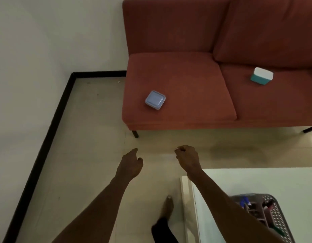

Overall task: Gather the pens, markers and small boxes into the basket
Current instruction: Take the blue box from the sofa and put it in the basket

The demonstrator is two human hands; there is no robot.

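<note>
Reaching forward over the floor at the centre of the frame, both hands are empty: the left hand point(131, 163) has its fingers loosely curled with the thumb apart, and the right hand point(187, 157) is half closed, fingertips drawn in toward the palm around nothing.

Two small boxes are left on the red sofa point(186, 71) in the upper half of the frame. The blue box point(155, 100) lies flat on the left seat cushion near its front edge, the closer of the two to the hands. The teal box point(262, 76), white on top, sits on the right cushion at the right of the frame, well apart from the first.

The basket point(278, 216) stands on a white table point(256, 181) at the lower right, partly hidden by the right forearm; it seems to hold pens or markers already, though the blur makes that uncertain.

Both boxes look like light, rigid plastic with smooth sides, likely a little slippery. The soft cushion will give under pressure, so each is best pinched across two opposite side walls below the lid, not by the lid, which may pop loose.
</note>
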